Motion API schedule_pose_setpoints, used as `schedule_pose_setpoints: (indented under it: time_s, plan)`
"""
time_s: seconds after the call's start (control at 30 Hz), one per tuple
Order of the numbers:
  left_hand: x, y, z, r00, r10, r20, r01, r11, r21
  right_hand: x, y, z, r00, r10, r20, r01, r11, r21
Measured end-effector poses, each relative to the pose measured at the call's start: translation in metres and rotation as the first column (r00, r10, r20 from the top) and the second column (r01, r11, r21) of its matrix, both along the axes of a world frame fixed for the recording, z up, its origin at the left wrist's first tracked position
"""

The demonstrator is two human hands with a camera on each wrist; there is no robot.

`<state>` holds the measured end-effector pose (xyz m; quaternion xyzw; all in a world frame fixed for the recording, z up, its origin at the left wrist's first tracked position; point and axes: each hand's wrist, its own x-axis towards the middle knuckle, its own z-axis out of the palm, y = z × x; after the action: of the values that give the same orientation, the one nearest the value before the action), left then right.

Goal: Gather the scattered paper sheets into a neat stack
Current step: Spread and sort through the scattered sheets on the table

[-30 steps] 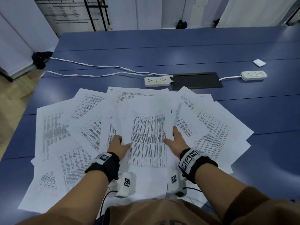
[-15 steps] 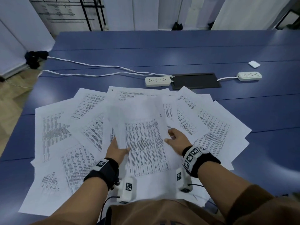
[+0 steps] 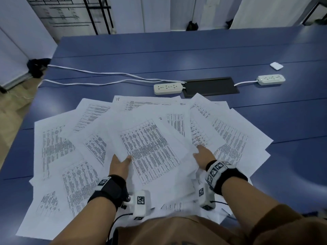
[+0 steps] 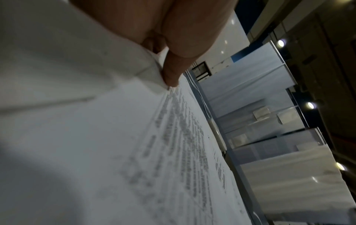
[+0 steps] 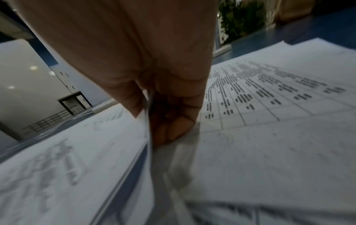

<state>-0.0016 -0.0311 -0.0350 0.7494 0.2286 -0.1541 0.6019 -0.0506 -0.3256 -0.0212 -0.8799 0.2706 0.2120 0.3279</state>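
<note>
Item: top sheet [image 3: 150, 149], printed table, held at both side edges. Left hand [image 3: 118, 165] pinches its left edge, thumb on the printed face, fingers hidden under the paper in the head view. Right hand [image 3: 203, 154] pinches its right edge, thumb on top, index finger pointing to 11 o'clock.

View notes: the left wrist view alone shows the left thumb [image 4: 173, 73] pressing down onto a lifted paper edge, the rest of the fingers out of sight. The right wrist view alone shows the right fingers [image 5: 173, 126] curled beneath several thin paper edges, thumb [image 5: 133, 99] on the other side, so the right grasp takes in more than one sheet; how many cannot be told.

Hand pose: both forearms reach forward from 6 o'clock, backs of the hands up, each wrist wearing a black band with marker tags.

Orientation: top sheet's long axis runs from about 5 o'clock to 11 o'clock, its text reading from the person's side and tilted counter-clockwise. It lies at the centre of the fan.

Surrounding lot: scattered paper sheets [image 3: 53, 144], overlapping in a fan from 9 o'clock round to 3 o'clock, on a blue table [image 3: 177, 55].

Further out: a white power strip [image 3: 167, 88] at 12 o'clock, just beside a black cable hatch [image 3: 210, 87]; a second power strip [image 3: 270, 79] at 2 o'clock; a small white pad [image 3: 276, 65] beyond it; white cables [image 3: 106, 75] trailing to 10 o'clock.
</note>
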Motion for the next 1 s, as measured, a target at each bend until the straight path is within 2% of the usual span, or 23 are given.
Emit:
schedule_pose_setpoints:
  time_s: [0.1, 0.17, 0.23, 0.3, 0.33, 0.4, 0.6, 0.7, 0.77, 0.87, 1.0]
  plan:
    - [0.003, -0.010, 0.002, 1.000, -0.017, -0.012, 0.018, 0.999, 0.049, -0.005, -0.003, 0.010, 0.988, 0.124, -0.094, -0.117, 0.990, 0.082]
    - [0.003, -0.014, 0.002, 0.999, -0.040, -0.018, 0.042, 0.991, 0.124, -0.005, -0.013, 0.009, 0.992, 0.108, -0.068, -0.094, 0.980, 0.177]
    - [0.004, -0.017, 0.002, 0.997, -0.067, -0.031, 0.072, 0.980, 0.186, 0.000, -0.019, 0.008, 0.996, -0.087, -0.008, 0.084, 0.933, 0.349]
    - [0.001, -0.019, 0.004, 0.991, -0.127, -0.050, 0.136, 0.957, 0.256, 0.011, -0.020, 0.006, 0.942, -0.333, -0.045, 0.301, 0.775, 0.556]
    - [-0.001, -0.019, 0.004, 0.985, -0.156, -0.067, 0.169, 0.947, 0.275, 0.016, -0.019, 0.004, 0.909, -0.410, -0.075, 0.367, 0.703, 0.609]
    - [-0.008, -0.021, 0.005, 0.974, -0.204, -0.097, 0.225, 0.924, 0.309, 0.027, -0.017, -0.001, 0.888, -0.451, -0.087, 0.396, 0.655, 0.644]
    - [-0.020, -0.023, 0.009, 0.986, -0.164, -0.037, 0.166, 0.917, 0.362, 0.036, -0.018, -0.015, 0.949, -0.313, 0.042, 0.244, 0.811, 0.532]
    - [-0.018, -0.014, 0.012, 0.996, -0.085, -0.002, 0.081, 0.937, 0.340, 0.035, -0.032, -0.013, 0.972, -0.201, 0.122, 0.148, 0.926, 0.347]
    - [-0.015, -0.008, 0.013, 0.996, -0.088, -0.017, 0.088, 0.937, 0.339, 0.033, -0.048, -0.010, 0.986, -0.141, 0.085, 0.112, 0.954, 0.280]
    - [-0.013, -0.011, 0.019, 0.983, -0.165, -0.082, 0.184, 0.912, 0.367, 0.026, -0.057, 0.000, 0.999, -0.053, 0.011, 0.050, 0.976, 0.211]
    - [-0.012, -0.039, 0.023, 0.963, -0.263, -0.053, 0.266, 0.916, 0.299, 0.019, -0.026, 0.009, 0.997, 0.034, 0.069, -0.044, 0.987, 0.155]
